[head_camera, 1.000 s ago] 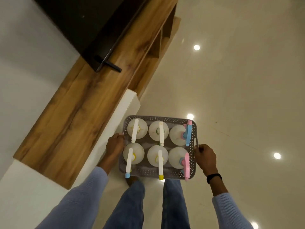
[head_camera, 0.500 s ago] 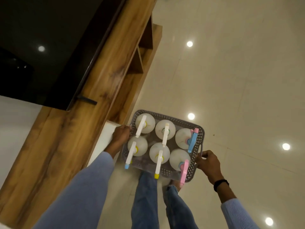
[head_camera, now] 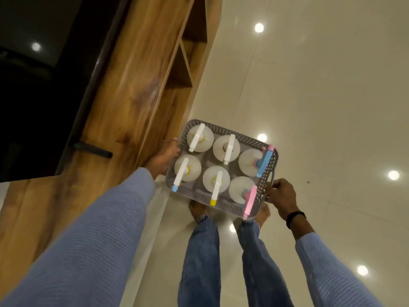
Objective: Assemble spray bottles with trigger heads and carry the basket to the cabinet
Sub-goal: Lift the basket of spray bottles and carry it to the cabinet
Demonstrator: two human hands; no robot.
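I hold a grey perforated basket point(head_camera: 269, 171) in the air above the floor, level with my knees. My left hand point(head_camera: 164, 157) grips its left side and my right hand point(head_camera: 280, 193) grips the handle on its right side. Inside stand several white spray bottles point(head_camera: 225, 146) with trigger heads fitted; two heads on the right are blue point(head_camera: 264, 161) and pink point(head_camera: 250, 200), the others white. The wooden cabinet point(head_camera: 137, 89) runs along my left, touching distance from the basket's left edge.
A black television point(head_camera: 39, 74) stands on the cabinet top on a black foot point(head_camera: 93, 149). Open cubbies point(head_camera: 181, 69) show in the cabinet's front face. Glossy cream floor tiles point(head_camera: 321, 107) spread to the right. My legs in jeans point(head_camera: 201, 251) are below the basket.
I have walked forward along the cabinet with the basket. The basket has tilted clockwise in view and the television now fills the upper left. Both hands keep their grip.
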